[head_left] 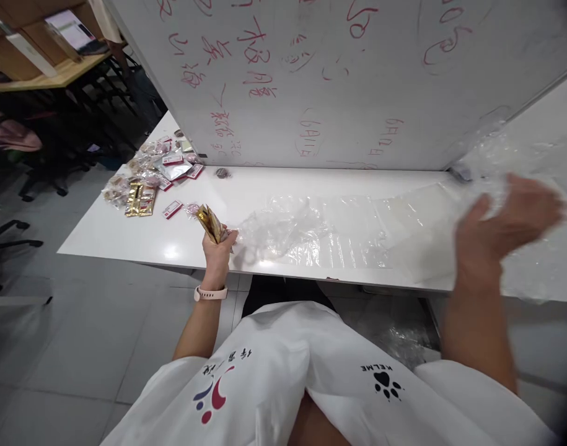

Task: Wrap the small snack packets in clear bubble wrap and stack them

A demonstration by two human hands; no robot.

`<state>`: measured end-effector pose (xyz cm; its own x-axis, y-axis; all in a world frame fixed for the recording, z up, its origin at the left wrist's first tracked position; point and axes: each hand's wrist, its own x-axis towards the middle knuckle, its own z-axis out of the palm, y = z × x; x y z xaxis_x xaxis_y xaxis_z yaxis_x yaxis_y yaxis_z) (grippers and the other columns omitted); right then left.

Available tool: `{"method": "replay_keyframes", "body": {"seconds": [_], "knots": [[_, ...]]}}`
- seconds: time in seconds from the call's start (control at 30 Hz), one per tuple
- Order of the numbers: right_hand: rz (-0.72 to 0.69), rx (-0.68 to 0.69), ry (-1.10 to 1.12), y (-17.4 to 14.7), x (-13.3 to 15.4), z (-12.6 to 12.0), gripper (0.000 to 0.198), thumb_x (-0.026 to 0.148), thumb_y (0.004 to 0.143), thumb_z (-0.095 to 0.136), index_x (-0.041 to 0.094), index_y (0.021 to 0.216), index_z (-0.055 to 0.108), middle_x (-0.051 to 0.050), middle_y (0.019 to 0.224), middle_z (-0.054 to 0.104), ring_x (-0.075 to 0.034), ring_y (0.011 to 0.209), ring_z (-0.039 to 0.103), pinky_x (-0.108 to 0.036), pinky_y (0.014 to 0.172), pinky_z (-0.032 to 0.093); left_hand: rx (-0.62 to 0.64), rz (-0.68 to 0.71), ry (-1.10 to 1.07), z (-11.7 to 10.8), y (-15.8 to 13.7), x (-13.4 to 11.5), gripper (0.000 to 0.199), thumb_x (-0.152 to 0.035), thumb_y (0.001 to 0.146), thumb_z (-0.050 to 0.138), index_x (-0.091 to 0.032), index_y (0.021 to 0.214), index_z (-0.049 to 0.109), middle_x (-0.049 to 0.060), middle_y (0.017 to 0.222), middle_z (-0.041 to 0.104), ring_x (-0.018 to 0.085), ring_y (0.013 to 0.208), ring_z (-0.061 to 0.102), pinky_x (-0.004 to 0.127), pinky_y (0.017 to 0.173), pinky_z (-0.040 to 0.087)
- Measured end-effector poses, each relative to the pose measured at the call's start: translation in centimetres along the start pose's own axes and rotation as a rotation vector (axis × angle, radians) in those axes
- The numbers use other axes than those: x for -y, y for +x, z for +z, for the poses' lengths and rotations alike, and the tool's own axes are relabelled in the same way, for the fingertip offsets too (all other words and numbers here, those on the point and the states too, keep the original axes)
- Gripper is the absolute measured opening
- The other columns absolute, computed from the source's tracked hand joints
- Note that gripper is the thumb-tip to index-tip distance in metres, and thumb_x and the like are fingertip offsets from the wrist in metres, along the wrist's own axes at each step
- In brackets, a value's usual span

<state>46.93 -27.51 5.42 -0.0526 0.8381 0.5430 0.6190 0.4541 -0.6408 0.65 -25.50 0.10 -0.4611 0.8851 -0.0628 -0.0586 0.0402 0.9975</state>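
Observation:
My left hand [218, 243] is closed around several small gold foil packets [209, 223], held upright near the table's front edge. A crinkled clear plastic bag [283, 229] lies flat just right of that hand, and its near end reaches the fingers. My right hand [509, 217] is smeared by motion above the right part of the table, so its grip cannot be made out. Around and beneath it spread more clear plastic bags [506, 155]. A small red-and-white card [172, 209] rests left of the gold packets.
On the left of the white table [106, 238] lies a pile of small wrapped packets [146, 161], with a gold packet [140, 199] at its near side. A whiteboard [339, 124] with red writing stands along the back. One small dark round item [222, 173] sits before it.

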Motion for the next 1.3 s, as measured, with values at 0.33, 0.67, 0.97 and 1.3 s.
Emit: {"method": "replay_keyframes", "body": {"seconds": [0.33,0.67,0.97,1.3], "knots": [[-0.255,0.951,-0.285,12.5,5.5,22.2,0.083,0.001,0.082,0.050,0.039,0.155,0.035,-0.001,0.160,0.039,-0.025,0.125,0.058,-0.029,0.075,0.052,0.205,0.113,0.156,0.3,-0.6,-0.3,0.031,-0.025,0.061,0.078,-0.019,0.084,0.058,-0.002,0.071,0.059,0.012,0.058,0.054,0.024,0.049,0.044],[-0.174,0.036,-0.272,11.8,3.3,12.3,0.022,0.024,0.096,0.049,0.021,0.095,0.071,-0.008,0.094,0.071,-0.019,0.088,0.062,-0.037,0.081,0.049,-0.255,0.271,-0.115,-1.6,2.7,-2.4,0.038,-0.023,0.057,0.079,-0.020,0.084,0.053,-0.006,0.070,0.055,0.008,0.057,0.053,0.021,0.051,0.045],[-0.148,-0.367,-0.411,-0.8,3.0,4.4,0.022,0.023,0.096,0.052,0.033,0.106,0.069,-0.006,0.107,0.069,-0.031,0.106,0.066,-0.051,0.093,0.053,-0.098,0.063,-0.084,0.1,1.2,-3.0,0.043,-0.024,0.055,0.079,-0.020,0.088,0.052,-0.005,0.066,0.056,0.008,0.051,0.051,0.022,0.048,0.040],[0.170,0.190,-0.613,-7.9,-2.3,7.2,0.037,0.031,0.093,0.049,0.023,0.124,0.067,-0.012,0.138,0.058,-0.033,0.114,0.057,-0.054,0.094,0.047,0.083,-0.056,0.540,-2.5,1.4,1.8,0.028,-0.020,0.059,0.069,-0.021,0.079,0.049,-0.007,0.060,0.050,0.010,0.049,0.046,0.023,0.048,0.035]]}}
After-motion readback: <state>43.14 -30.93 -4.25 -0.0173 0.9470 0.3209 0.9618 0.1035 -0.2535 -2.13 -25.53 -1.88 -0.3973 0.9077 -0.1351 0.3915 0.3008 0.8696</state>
